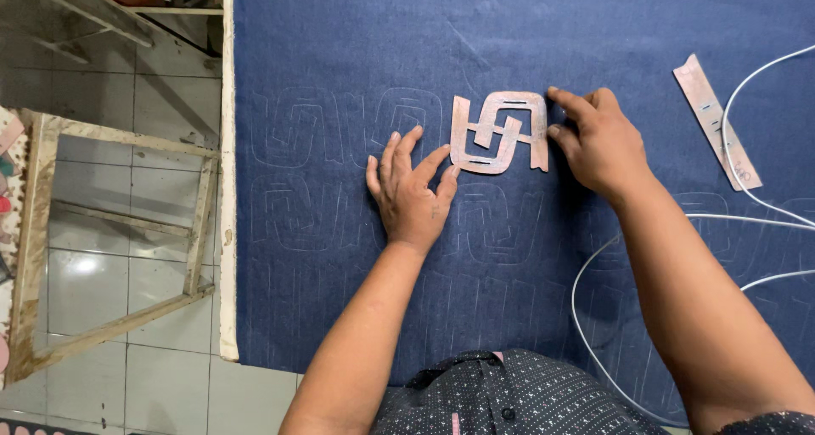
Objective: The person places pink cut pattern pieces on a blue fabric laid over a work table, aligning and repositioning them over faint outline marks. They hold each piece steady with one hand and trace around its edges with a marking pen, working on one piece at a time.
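A flat pinkish-brown cut-out template (499,132) with interlocking curved shapes lies on dark blue cloth (356,53). My left hand (409,189) rests flat on the cloth just left of and below the template, fingers spread, fingertips near its lower left edge. At the template's right edge, my right hand (598,142) has its fingertips touching that side. Faint chalk outlines of the same shape (293,129) cover the cloth in rows.
A long pinkish strip template (717,121) lies at the upper right. White cord (747,218) loops over the cloth's right side. The table's pale edge (227,189) runs down the left; beyond it are tiled floor and a wooden frame (119,231).
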